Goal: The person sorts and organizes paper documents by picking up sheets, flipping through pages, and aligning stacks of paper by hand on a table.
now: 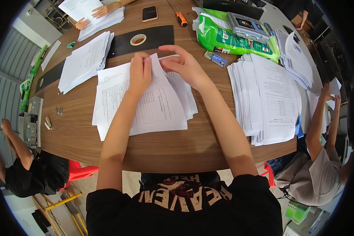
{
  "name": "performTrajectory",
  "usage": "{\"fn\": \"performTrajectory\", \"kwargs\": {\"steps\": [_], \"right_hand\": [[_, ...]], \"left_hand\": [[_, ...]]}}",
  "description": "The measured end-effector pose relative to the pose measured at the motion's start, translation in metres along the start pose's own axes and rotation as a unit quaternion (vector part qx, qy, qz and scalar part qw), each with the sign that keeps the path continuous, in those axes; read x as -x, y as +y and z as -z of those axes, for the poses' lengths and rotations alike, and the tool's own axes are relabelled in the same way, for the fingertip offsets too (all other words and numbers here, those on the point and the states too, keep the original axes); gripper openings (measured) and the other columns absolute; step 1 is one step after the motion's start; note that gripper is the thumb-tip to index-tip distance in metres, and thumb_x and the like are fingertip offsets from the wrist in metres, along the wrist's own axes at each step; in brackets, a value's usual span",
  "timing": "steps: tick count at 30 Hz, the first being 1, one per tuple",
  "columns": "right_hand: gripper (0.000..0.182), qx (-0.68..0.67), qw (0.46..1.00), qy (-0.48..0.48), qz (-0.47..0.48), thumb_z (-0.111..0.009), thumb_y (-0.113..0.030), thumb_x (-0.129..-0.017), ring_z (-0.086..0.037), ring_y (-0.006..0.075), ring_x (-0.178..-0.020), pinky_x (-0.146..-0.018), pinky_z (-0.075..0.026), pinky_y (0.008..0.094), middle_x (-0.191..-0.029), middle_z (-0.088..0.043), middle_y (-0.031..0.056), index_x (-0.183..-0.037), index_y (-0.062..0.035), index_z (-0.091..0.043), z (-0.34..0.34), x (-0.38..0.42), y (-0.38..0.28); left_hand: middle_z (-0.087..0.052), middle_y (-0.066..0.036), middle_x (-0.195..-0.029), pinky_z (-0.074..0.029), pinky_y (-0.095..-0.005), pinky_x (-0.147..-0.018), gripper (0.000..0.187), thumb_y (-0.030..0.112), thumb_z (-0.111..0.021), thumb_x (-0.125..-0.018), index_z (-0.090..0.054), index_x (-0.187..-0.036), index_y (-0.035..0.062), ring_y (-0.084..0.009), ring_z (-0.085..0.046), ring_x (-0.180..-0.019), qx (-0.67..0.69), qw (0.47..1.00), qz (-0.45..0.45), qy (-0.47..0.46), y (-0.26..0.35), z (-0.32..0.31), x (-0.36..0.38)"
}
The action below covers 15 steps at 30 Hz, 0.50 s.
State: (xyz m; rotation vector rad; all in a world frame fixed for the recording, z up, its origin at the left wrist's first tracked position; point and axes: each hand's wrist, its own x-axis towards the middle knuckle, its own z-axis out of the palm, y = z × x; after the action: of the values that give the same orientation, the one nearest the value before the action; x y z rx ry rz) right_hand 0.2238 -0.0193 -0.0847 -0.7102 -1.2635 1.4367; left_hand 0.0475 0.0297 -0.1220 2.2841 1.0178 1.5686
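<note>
Printed sheets (157, 106) lie fanned in a loose stack on the wooden table in front of me. My left hand (141, 72) is closed at the far edge of the stack, its fingers folded over the top sheet. Just to its right, my right hand (185, 67) is open, index finger stretched and thumb apart, over the far right corner of the papers. A second layer of sheets (183, 92) shows beneath, angled to the right.
Paper piles stand on the left (86, 55) and right (263, 98). Beyond are a tape roll (138, 39), phone (149, 13), orange screwdriver (181, 19), green bag (214, 35) and small blue box (215, 59). A stapler (48, 123) lies left. Other people sit around.
</note>
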Motion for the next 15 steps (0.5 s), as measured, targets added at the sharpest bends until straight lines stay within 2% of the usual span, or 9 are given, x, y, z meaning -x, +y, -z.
{"fn": "performTrajectory", "kwargs": {"steps": [1, 4, 6, 9, 10, 11, 12, 14, 15], "right_hand": [[0.035, 0.000, 1.000, 0.001, -0.001, -0.055, -0.007, -0.086, -0.061, 0.0165, -0.090, -0.079, -0.047, 0.0292, -0.099, -0.064, 0.0104, -0.120, -0.0044, -0.049, 0.003, -0.001, 0.004], [0.033, -0.026, 0.999, 0.042, 0.017, -0.057, -0.010, -0.084, -0.062, 0.0185, -0.094, -0.083, -0.046, 0.0318, -0.098, -0.065, 0.0146, -0.116, -0.0026, -0.051, 0.018, -0.004, 0.020], [0.036, 0.351, 0.923, 0.115, 0.106, -0.054, -0.011, -0.087, -0.056, 0.0247, -0.110, -0.091, -0.042, 0.0353, -0.111, -0.061, 0.0160, -0.121, -0.0038, -0.048, 0.027, -0.001, 0.028], [0.036, 0.510, 0.835, 0.104, 0.180, -0.052, -0.010, -0.087, -0.047, 0.0291, -0.119, -0.097, -0.037, 0.0446, -0.113, -0.059, 0.0163, -0.122, -0.0040, -0.048, 0.034, 0.000, 0.045], [0.036, 0.509, 0.835, 0.107, 0.177, -0.052, -0.010, -0.087, -0.047, 0.0291, -0.119, -0.097, -0.037, 0.0446, -0.113, -0.059, 0.0163, -0.122, -0.0040, -0.048, 0.035, 0.001, 0.051], [0.036, 0.555, 0.811, 0.102, 0.155, -0.053, -0.009, -0.085, -0.048, 0.0303, -0.118, -0.098, -0.035, 0.0467, -0.118, -0.056, 0.0169, -0.120, -0.0040, -0.050, 0.035, 0.002, 0.057], [0.035, 0.599, 0.784, 0.095, 0.132, -0.054, -0.009, -0.084, -0.048, 0.0314, -0.116, -0.099, -0.034, 0.0488, -0.122, -0.053, 0.0174, -0.119, -0.0040, -0.051, 0.036, 0.003, 0.059], [0.035, 0.595, 0.788, 0.092, 0.131, -0.054, -0.009, -0.084, -0.049, 0.0310, -0.116, -0.100, -0.032, 0.0499, -0.119, -0.055, 0.0165, -0.119, -0.0038, -0.052, 0.033, 0.002, 0.059], [0.035, 0.591, 0.791, 0.092, 0.132, -0.054, -0.008, -0.084, -0.049, 0.0306, -0.116, -0.100, -0.031, 0.0510, -0.116, -0.057, 0.0155, -0.119, -0.0037, -0.052, 0.031, 0.000, 0.058]], "left_hand": [[-0.058, -0.013, -0.089, -0.040, -0.0311, -0.072, 0.012, 0.015, -0.045, -0.092, -0.048, -0.093, 0.0039, -0.0261, -0.053, -0.076, 0.044, 0.993, 0.112, -0.003, 0.001, 0.002, 0.003], [-0.056, -0.012, -0.082, -0.040, -0.0278, -0.064, 0.021, 0.020, -0.038, -0.095, -0.049, -0.093, 0.0023, -0.0210, -0.051, -0.070, 0.055, 0.990, 0.090, 0.090, 0.012, 0.015, -0.012], [-0.052, -0.004, -0.077, -0.038, -0.0265, -0.065, 0.031, 0.025, -0.036, -0.096, -0.056, -0.089, 0.0022, -0.0121, -0.045, -0.069, 0.105, 0.983, 0.100, 0.112, 0.008, 0.040, -0.031], [-0.044, -0.001, -0.066, -0.026, -0.0231, -0.056, 0.032, 0.027, -0.044, -0.092, -0.058, -0.081, 0.0002, -0.0073, -0.034, -0.061, 0.184, 0.963, 0.094, 0.174, 0.016, 0.103, -0.069], [-0.037, 0.001, -0.062, -0.022, -0.0231, -0.053, 0.032, 0.026, -0.044, -0.091, -0.058, -0.077, -0.0003, -0.0058, -0.030, -0.058, 0.272, 0.926, 0.146, 0.218, 0.039, 0.115, -0.078], [-0.035, 0.002, -0.059, -0.021, -0.0213, -0.052, 0.029, 0.023, -0.046, -0.090, -0.058, -0.076, -0.0003, -0.0045, -0.028, -0.057, 0.303, 0.916, 0.231, 0.127, 0.030, 0.149, -0.080], [-0.032, 0.003, -0.058, -0.021, -0.0228, -0.052, 0.028, 0.022, -0.048, -0.090, -0.058, -0.079, -0.0014, -0.0050, -0.027, -0.056, 0.356, 0.918, 0.159, -0.080, -0.002, 0.189, -0.085], [-0.041, 0.001, -0.059, -0.030, -0.0275, -0.053, 0.029, 0.023, -0.047, -0.091, -0.059, -0.083, -0.0024, -0.0091, -0.037, -0.057, 0.141, 0.974, 0.156, 0.082, 0.054, 0.159, -0.070], [-0.046, -0.001, -0.063, -0.034, -0.0303, -0.057, 0.030, 0.024, -0.045, -0.093, -0.059, -0.085, -0.0017, -0.0124, -0.042, -0.061, 0.069, 0.990, 0.107, 0.054, 0.053, 0.146, -0.069]]}}
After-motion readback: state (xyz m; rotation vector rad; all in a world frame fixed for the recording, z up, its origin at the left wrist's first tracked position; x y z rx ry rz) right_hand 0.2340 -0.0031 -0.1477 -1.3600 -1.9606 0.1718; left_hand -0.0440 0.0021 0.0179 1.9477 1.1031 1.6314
